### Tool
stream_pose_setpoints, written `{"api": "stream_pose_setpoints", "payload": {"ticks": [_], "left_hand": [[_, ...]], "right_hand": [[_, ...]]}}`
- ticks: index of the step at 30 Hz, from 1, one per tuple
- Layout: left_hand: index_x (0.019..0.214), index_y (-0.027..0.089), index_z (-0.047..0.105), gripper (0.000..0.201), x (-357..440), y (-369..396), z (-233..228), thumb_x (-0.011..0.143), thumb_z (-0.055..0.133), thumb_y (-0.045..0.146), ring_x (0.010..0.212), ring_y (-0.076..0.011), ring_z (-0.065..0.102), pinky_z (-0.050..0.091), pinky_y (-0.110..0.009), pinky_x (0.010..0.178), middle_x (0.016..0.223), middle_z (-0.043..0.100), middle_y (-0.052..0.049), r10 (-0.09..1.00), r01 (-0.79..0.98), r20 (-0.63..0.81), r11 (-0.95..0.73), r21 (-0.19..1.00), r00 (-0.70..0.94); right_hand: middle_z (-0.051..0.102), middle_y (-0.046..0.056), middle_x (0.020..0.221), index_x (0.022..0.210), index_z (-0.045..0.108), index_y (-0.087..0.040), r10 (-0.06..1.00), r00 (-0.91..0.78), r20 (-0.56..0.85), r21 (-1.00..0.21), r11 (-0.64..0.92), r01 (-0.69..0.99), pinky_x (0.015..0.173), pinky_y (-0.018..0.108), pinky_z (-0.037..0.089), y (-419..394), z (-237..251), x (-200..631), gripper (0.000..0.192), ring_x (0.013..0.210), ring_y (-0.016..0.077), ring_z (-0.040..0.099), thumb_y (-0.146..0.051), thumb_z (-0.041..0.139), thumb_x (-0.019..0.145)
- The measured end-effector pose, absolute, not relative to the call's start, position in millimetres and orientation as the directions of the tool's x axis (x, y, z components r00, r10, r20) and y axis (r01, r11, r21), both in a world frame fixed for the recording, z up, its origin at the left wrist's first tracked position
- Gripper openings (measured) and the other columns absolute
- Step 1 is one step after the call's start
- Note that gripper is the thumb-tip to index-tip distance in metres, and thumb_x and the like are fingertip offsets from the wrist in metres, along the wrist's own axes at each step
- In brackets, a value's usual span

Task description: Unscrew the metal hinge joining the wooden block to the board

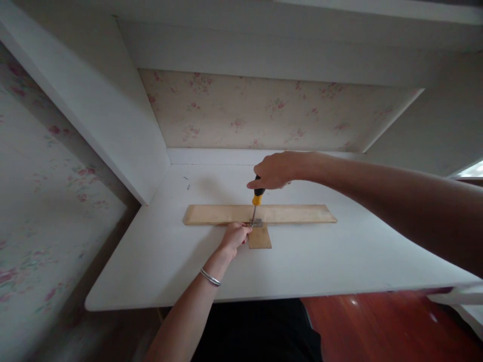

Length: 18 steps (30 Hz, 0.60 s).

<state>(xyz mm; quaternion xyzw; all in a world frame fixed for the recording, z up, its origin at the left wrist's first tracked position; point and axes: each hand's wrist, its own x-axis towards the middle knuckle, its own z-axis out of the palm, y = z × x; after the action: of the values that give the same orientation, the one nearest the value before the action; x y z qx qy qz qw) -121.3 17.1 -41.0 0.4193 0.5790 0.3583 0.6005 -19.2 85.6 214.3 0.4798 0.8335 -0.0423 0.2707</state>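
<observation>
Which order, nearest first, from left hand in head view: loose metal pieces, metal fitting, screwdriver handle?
1. Metal fitting: immediately right of left hand.
2. Screwdriver handle: above that, in right hand.
3. Loose metal pieces: far side, left.

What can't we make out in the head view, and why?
All in the head view:
Screwdriver: top of its handle is hidden by the right hand.
Its tip: too small to tell what it meets at the metal plate.
Left hand: too small to tell what its fingers pinch, if anything.
Bits at back left: too small to identify.
Right arm: cut off by right edge.
</observation>
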Motion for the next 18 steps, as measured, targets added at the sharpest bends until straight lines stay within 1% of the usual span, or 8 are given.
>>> {"api": "stream_pose_setpoints", "payload": {"ticks": [2, 4, 6, 8, 10, 12, 14, 18], "left_hand": [[0.062, 0.014, 0.055, 0.011, -121.2, 17.4, -41.3, 0.07, 0.057, 0.022, 0.038, -0.0072, 0.035, 0.019, -0.023, 0.041, 0.044, 0.042, 0.004, 0.915, 0.054, -0.397, 0.394, 0.917, 0.075], [0.061, 0.014, 0.054, 0.012, -121.1, 17.3, -40.5, 0.07, 0.057, 0.021, 0.038, -0.0071, 0.035, 0.02, -0.023, 0.041, 0.044, 0.042, 0.004, 0.913, 0.053, -0.401, 0.398, 0.916, 0.078], [0.061, 0.014, 0.054, 0.012, -121.1, 16.7, -38.8, 0.07, 0.057, 0.021, 0.038, -0.007, 0.035, 0.02, -0.023, 0.041, 0.044, 0.042, 0.004, 0.912, 0.051, -0.403, 0.4, 0.915, 0.079], [0.062, 0.014, 0.055, 0.011, -121.2, 15.9, -36.8, 0.07, 0.057, 0.022, 0.038, -0.0068, 0.034, 0.02, -0.023, 0.041, 0.045, 0.042, 0.004, 0.911, 0.047, -0.404, 0.402, 0.915, 0.077], [0.063, 0.014, 0.055, 0.012, -121.3, 15.1, -35.2, 0.071, 0.057, 0.022, 0.038, -0.0067, 0.033, 0.02, -0.023, 0.041, 0.045, 0.041, 0.004, 0.912, 0.046, -0.405, 0.402, 0.914, 0.072], [0.063, 0.014, 0.054, 0.012, -121.4, 14.7, -34.5, 0.071, 0.058, 0.022, 0.038, -0.0065, 0.034, 0.02, -0.022, 0.041, 0.045, 0.042, 0.004, 0.911, 0.047, -0.406, 0.404, 0.914, 0.07], [0.063, 0.014, 0.054, 0.011, -121.5, 15.0, -34.9, 0.07, 0.059, 0.021, 0.038, -0.0065, 0.034, 0.02, -0.022, 0.041, 0.046, 0.043, 0.004, 0.911, 0.049, -0.407, 0.405, 0.913, 0.071], [0.061, 0.014, 0.054, 0.013, -121.5, 16.3, -37.6, 0.071, 0.058, 0.021, 0.038, -0.0068, 0.035, 0.02, -0.023, 0.041, 0.045, 0.043, 0.004, 0.913, 0.058, -0.402, 0.398, 0.915, 0.075]], "right_hand": [[0.063, 0.01, 0.077, 0.106, 0.06, -0.018, 0.733, -0.466, -0.495, 0.14, 0.597, 0.79, 0.061, 0.036, 0.04, 85.7, 214.2, -17.9, 0.043, 0.067, 0.0227, 0.058, -0.05, 0.054, 0.078], [0.064, 0.008, 0.083, 0.115, 0.055, -0.02, 0.706, -0.491, -0.51, 0.098, 0.615, 0.782, 0.059, 0.033, 0.04, 86.0, 213.7, -17.4, 0.052, 0.064, 0.0201, 0.058, -0.047, 0.062, 0.071], [0.064, 0.009, 0.08, 0.107, 0.059, -0.018, 0.736, -0.441, -0.515, 0.129, 0.574, 0.808, 0.059, 0.034, 0.04, 86.5, 212.7, -18.4, 0.052, 0.062, 0.02, 0.057, -0.055, 0.059, 0.071], [0.062, 0.011, 0.071, 0.09, 0.065, -0.014, 0.785, -0.396, -0.477, 0.185, 0.53, 0.828, 0.06, 0.036, 0.04, 87.1, 211.5, -19.9, 0.053, 0.062, 0.0219, 0.057, -0.063, 0.047, 0.076], [0.062, 0.012, 0.068, 0.086, 0.065, -0.014, 0.78, -0.416, -0.468, 0.185, 0.547, 0.816, 0.059, 0.036, 0.039, 87.6, 211.5, -20.5, 0.049, 0.062, 0.0224, 0.057, -0.058, 0.044, 0.08], [0.063, 0.009, 0.075, 0.101, 0.062, -0.017, 0.73, -0.468, -0.498, 0.128, 0.596, 0.793, 0.057, 0.035, 0.039, 87.5, 212.8, -20.2, 0.039, 0.061, 0.0208, 0.057, -0.046, 0.054, 0.077], [0.064, 0.008, 0.081, 0.112, 0.057, -0.02, 0.701, -0.473, -0.533, 0.088, 0.602, 0.793, 0.056, 0.034, 0.039, 87.2, 214.1, -19.8, 0.045, 0.06, 0.0198, 0.057, -0.042, 0.06, 0.073], [0.062, 0.011, 0.071, 0.088, 0.065, -0.016, 0.76, -0.422, -0.495, 0.136, 0.547, 0.826, 0.06, 0.037, 0.039, 88.2, 211.5, -18.5, 0.045, 0.063, 0.0235, 0.057, -0.057, 0.051, 0.078]]}}
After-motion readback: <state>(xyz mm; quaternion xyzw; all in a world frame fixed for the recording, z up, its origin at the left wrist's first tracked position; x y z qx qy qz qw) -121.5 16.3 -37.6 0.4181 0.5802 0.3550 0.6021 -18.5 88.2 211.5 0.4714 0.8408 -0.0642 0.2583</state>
